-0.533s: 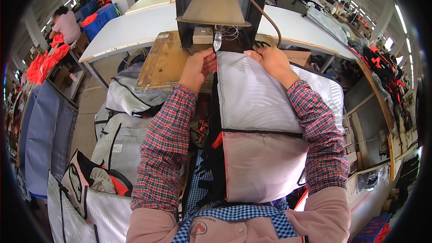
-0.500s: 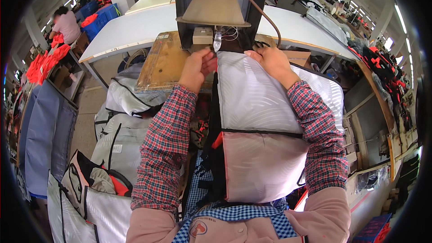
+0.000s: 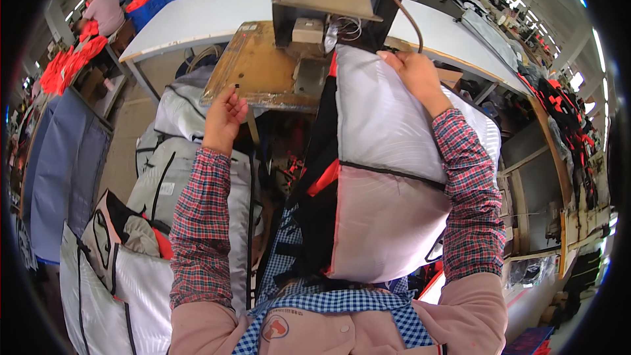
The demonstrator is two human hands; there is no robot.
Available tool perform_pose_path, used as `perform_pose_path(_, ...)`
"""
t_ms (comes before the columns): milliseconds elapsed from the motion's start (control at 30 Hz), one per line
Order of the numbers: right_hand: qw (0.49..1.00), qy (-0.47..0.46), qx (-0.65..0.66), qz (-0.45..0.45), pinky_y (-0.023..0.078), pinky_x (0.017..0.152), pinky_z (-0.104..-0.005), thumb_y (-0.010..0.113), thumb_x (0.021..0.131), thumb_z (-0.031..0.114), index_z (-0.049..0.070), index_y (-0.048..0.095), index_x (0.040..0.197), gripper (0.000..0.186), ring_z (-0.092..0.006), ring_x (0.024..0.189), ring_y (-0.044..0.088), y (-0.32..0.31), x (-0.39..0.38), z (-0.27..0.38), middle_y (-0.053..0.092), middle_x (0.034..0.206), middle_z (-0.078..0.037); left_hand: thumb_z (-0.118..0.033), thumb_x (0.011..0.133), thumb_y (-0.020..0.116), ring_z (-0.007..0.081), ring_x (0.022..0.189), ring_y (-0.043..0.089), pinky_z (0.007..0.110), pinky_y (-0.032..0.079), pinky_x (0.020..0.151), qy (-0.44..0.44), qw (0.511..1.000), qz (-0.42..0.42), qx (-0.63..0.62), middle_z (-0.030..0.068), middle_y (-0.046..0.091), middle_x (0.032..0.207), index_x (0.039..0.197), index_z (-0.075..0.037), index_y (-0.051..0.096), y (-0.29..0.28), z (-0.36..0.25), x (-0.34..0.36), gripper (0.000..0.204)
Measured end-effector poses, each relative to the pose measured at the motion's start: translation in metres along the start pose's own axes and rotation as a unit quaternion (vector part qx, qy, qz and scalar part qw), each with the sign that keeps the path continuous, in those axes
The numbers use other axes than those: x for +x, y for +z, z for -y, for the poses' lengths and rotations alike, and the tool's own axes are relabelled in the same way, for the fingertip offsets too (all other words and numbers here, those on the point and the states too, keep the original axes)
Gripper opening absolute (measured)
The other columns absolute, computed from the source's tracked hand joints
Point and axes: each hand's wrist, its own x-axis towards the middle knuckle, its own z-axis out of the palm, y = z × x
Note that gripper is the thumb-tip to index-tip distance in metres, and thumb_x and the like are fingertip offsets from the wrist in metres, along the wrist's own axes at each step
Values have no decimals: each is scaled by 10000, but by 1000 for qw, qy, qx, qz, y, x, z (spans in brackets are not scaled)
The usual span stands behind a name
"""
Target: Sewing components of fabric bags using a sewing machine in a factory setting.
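My right hand [image 3: 415, 77] is closed on the upper edge of a silver quilted bag piece [image 3: 388, 112], thumb on top of the fabric. The bag piece hangs toward my body, with black binding across it, a greyish-pink lower panel and black and red fabric along its left side. Its top corner lies just below the head of a machine [image 3: 332, 33]. My left hand [image 3: 227, 118] is off the bag, over the near left corner of a worn wooden worktop [image 3: 253, 69]. Its fingers are pinched, with a tiny black piece [image 3: 237, 86] at the tips.
Silver bag pieces [image 3: 148, 289] lie heaped at my lower left. White tables [image 3: 190, 26] stretch behind the machine on both sides. A brown hose [image 3: 397, 0] hangs beside its head. At the far left a person [image 3: 105, 10] sits near orange-red fabric [image 3: 72, 69].
My left hand has let go of the machine area by the bag's corner and moved left and nearer. My right hand still grips the bag. The whole view has shifted slightly.
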Motion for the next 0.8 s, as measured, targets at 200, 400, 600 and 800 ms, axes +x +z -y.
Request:
perform_pose_path(200,997,35,0,-62,501,687,-409,557,922,529,19,710,918,532,-378,723,651,-26,-33,-25,644,742,-233,-268,877,712,162,747,619,283,519,640,13,974,-108,199,-12,590,756,859,-120,610,-51,-11,-58,181)
perform_pose_path(400,984,21,80,-159,507,690,-378,552,944,487,26,702,1016,490,-375,725,659,-77,-115,-52,660,773,-224,-191,948,627,92,881,622,234,493,752,213,849,206,437,37,656,1015,1153,-11,633,39,24,-158,273)
perform_pose_path(600,991,58,53,-111,494,642,-402,570,953,397,21,699,1000,400,-393,688,630,-124,-202,-28,621,755,-248,-306,987,565,64,877,581,220,472,765,50,758,531,375,14,650,980,1164,-3,613,170,59,-265,354)
perform_pose_path(800,997,46,-28,-55,508,672,-417,563,953,342,32,669,1057,343,-398,757,638,-176,-295,-7,648,799,-225,-182,903,659,140,1000,632,289,484,892,-164,777,579,186,76,667,1090,1174,30,605,236,111,-314,348)
